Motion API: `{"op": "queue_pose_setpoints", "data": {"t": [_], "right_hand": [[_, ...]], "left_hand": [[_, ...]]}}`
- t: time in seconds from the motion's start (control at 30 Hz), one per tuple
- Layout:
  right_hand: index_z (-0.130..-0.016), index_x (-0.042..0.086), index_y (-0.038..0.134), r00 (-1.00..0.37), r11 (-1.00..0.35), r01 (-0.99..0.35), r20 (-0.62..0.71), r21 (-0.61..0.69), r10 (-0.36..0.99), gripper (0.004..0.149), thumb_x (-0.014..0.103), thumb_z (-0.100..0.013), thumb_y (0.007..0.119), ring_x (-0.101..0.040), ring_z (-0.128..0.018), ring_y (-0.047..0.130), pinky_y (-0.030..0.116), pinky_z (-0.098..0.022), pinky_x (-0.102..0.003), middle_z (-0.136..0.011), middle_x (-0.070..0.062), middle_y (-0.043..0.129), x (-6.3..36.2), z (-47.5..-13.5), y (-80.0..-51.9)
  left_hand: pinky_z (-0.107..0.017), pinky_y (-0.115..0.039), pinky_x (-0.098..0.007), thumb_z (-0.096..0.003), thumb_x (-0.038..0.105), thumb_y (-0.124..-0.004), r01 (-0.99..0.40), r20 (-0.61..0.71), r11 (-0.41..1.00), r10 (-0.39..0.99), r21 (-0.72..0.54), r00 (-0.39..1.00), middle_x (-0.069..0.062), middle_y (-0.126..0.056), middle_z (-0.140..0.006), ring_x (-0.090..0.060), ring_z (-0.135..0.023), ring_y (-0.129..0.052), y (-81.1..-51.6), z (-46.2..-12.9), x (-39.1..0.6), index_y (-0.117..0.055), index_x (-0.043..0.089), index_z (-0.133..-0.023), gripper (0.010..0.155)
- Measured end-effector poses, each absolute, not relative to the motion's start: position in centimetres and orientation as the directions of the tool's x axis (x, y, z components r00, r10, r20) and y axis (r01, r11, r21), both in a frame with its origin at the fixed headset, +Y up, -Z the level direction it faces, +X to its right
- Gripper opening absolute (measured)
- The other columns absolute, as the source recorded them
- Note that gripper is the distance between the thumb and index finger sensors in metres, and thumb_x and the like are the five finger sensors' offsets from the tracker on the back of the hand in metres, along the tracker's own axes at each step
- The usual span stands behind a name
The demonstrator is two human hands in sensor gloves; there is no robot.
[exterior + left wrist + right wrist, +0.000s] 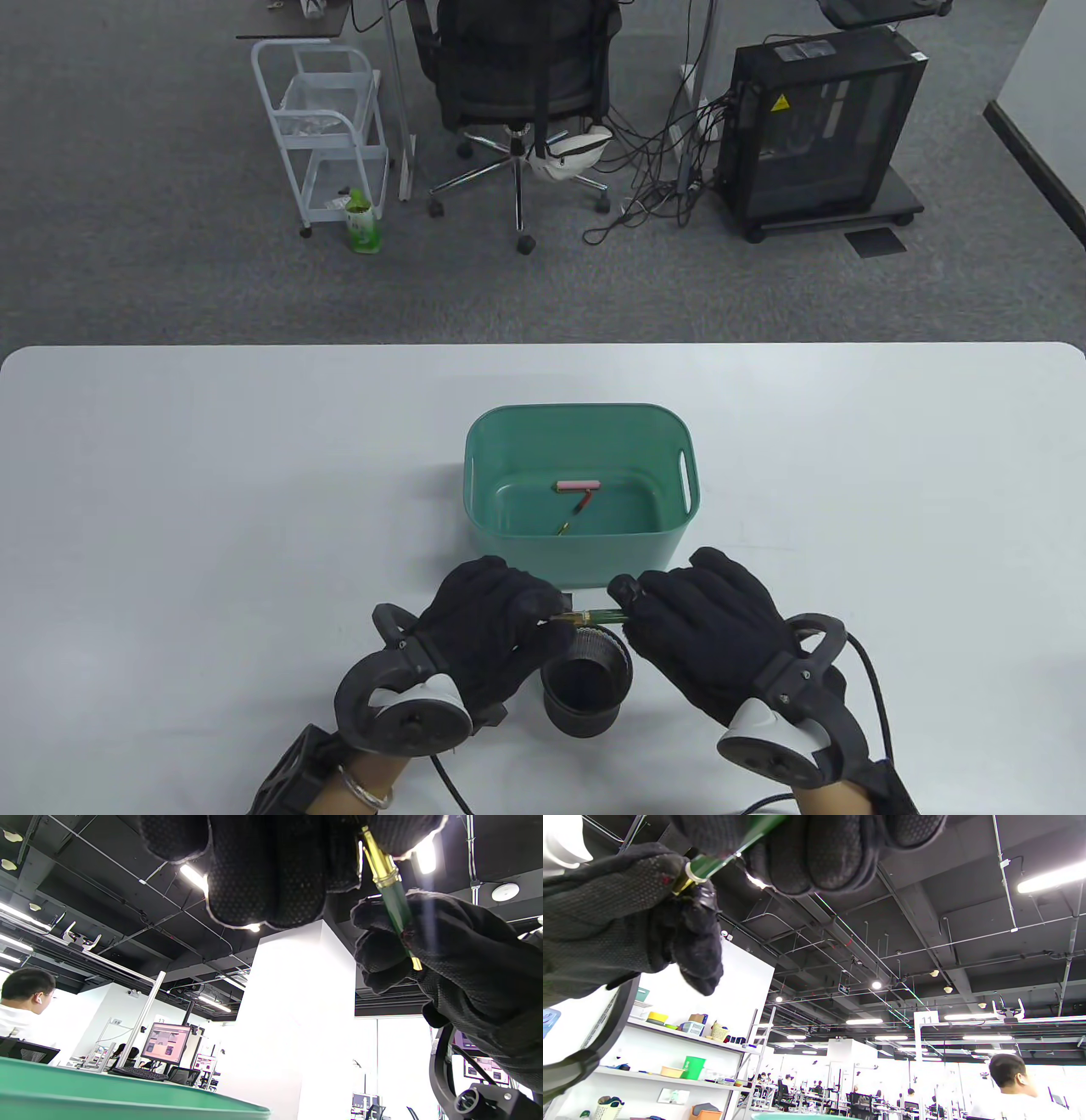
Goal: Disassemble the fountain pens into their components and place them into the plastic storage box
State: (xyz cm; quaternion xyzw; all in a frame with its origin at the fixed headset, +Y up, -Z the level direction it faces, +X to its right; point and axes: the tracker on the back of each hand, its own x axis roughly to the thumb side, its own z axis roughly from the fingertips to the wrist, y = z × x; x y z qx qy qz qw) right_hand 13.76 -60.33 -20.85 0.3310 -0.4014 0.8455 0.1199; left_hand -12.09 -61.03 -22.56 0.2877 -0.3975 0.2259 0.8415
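Both gloved hands hold one green fountain pen (594,616) with gold trim level above a black mesh pen cup (587,684). My left hand (543,613) pinches its gold-ringed end, and my right hand (632,604) grips the green barrel. The left wrist view shows the pen (392,889) running from my left fingers (271,870) into the right glove. In the right wrist view the green barrel (712,861) passes between my right fingers (818,849) and the left glove. The green plastic storage box (484,501) just beyond holds a pink pen part (579,486) and a thin dark piece (575,513).
The pen cup stands near the table's front edge between my wrists. Beyond the table on the carpet are an office chair (517,93), a white wire trolley (327,127) and a black computer case (819,127). People sit at desks in the wrist views' background.
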Motion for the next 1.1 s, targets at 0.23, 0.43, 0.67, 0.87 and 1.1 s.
{"op": "queue_pose_setpoints", "data": {"t": [0.23,0.43,0.67,0.87,1.1], "right_hand": [[-0.093,0.032,0.083,-0.749,-0.65,-0.468,0.659,-0.598,-0.067,0.043,0.048,-0.055,0.07,-0.012,-0.072,0.087,0.063,-0.074,-0.044,-0.086,0.006,0.085,13.63,-20.75,-60.35],[-0.093,0.032,0.083,-0.747,-0.65,-0.469,0.661,-0.598,-0.07,0.043,0.048,-0.055,0.07,-0.012,-0.073,0.087,0.063,-0.074,-0.044,-0.086,0.006,0.085,13.53,-20.67,-60.37],[-0.093,0.032,0.083,-0.745,-0.655,-0.468,0.664,-0.594,-0.069,0.043,0.048,-0.055,0.07,-0.012,-0.072,0.087,0.063,-0.074,-0.044,-0.086,0.006,0.085,13.42,-20.65,-60.41],[-0.093,0.032,0.083,-0.745,-0.655,-0.469,0.664,-0.593,-0.068,0.043,0.048,-0.055,0.07,-0.012,-0.072,0.087,0.063,-0.074,-0.044,-0.086,0.006,0.085,13.41,-20.65,-60.41],[-0.093,0.032,0.083,-0.75,-0.656,-0.462,0.658,-0.597,-0.07,0.043,0.048,-0.055,0.07,-0.012,-0.072,0.087,0.064,-0.074,-0.044,-0.086,0.006,0.085,13.46,-20.74,-60.4]], "left_hand": [[-0.064,-0.075,-0.048,-0.0673,0.05,-0.057,-0.618,0.803,0.729,0.162,0.294,0.573,-0.003,-0.104,-0.063,-0.022,-0.055,-0.102,-61.03,-22.69,-12.17,-0.09,0.013,-0.076,0.051],[-0.06,-0.078,-0.047,-0.0667,0.05,-0.056,-0.627,0.805,0.722,0.167,0.294,0.569,-0.002,-0.106,-0.054,-0.021,-0.047,-0.104,-61.01,-22.75,-12.27,-0.093,0.013,-0.069,0.053],[-0.058,-0.079,-0.046,-0.0667,0.051,-0.055,-0.635,0.804,0.715,0.174,0.293,0.568,-0.002,-0.108,-0.05,-0.021,-0.044,-0.105,-61.01,-22.83,-12.4,-0.096,0.013,-0.066,0.055],[-0.066,-0.072,-0.051,-0.0666,0.055,-0.055,-0.629,0.805,0.721,0.171,0.292,0.569,-0.006,-0.103,-0.072,-0.026,-0.064,-0.1,-61.08,-22.8,-12.41,-0.087,0.011,-0.087,0.058],[-0.074,-0.065,-0.053,-0.0648,0.058,-0.064,-0.607,0.799,0.739,0.16,0.292,0.579,-0.01,-0.088,-0.097,-0.028,-0.082,-0.091,-61.14,-22.74,-12.33,-0.063,0.015,-0.111,0.063]]}}
